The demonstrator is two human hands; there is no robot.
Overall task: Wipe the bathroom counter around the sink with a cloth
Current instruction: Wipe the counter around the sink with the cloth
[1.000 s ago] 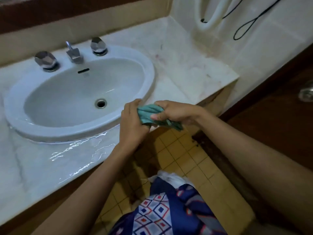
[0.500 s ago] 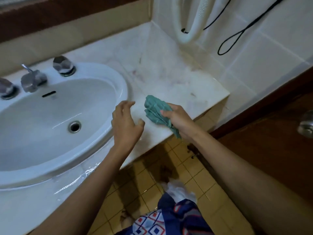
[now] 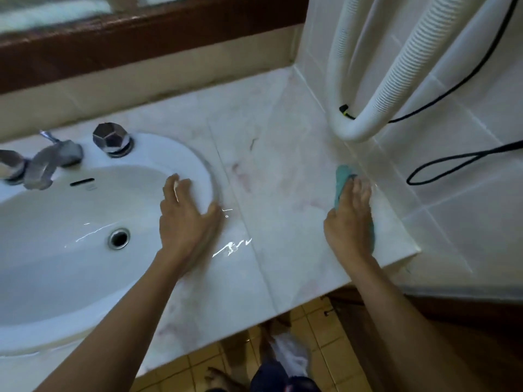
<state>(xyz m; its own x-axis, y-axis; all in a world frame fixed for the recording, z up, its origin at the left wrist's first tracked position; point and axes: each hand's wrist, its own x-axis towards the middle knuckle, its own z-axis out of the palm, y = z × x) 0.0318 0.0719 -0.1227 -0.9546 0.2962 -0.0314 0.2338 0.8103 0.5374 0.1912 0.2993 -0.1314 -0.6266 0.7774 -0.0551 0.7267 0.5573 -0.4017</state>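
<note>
The pale marble counter [image 3: 283, 227] runs from the white sink [image 3: 202, 168] to a tiled corner where a ribbed white hose [image 3: 407, 77] hangs. Pinkish stains and dark marks show on the stretch between sink and wall, and water glints beside the rim, so the wiping looks barely begun, with most of the surround left to do. The right hand [image 3: 349, 224] lies flat with fingers extended, pressing the teal cloth [image 3: 341, 179] onto the counter's far right side just beside the wall tiles, while the left hand [image 3: 185, 219] is spread and relaxed, gripping nothing, resting on the sink's right rim.
</note>
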